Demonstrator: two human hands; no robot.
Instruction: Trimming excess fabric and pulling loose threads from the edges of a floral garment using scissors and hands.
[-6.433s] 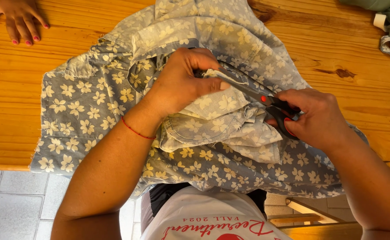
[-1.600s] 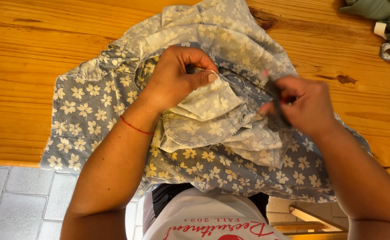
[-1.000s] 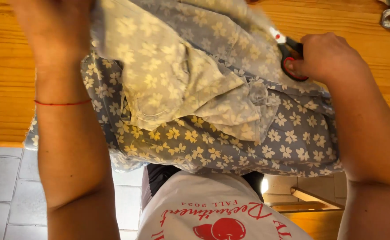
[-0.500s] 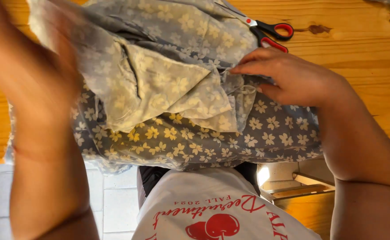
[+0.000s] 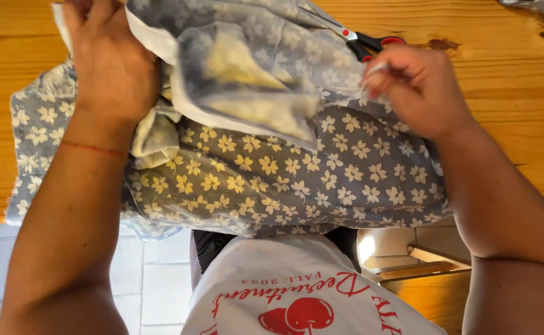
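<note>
Turning a flowered fabric over on the wooden table.
The fabric spreads across the table's near edge, part lifted and not yet laid flat; left hand closed on its raised fold, right hand pinching its edge, scissors lying loose just beyond that hand.

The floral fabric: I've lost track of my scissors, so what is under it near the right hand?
Red-and-black scissors lie on the wooden table just beyond the right hand. Only the handles show; the floral fabric covers the blades.
</note>
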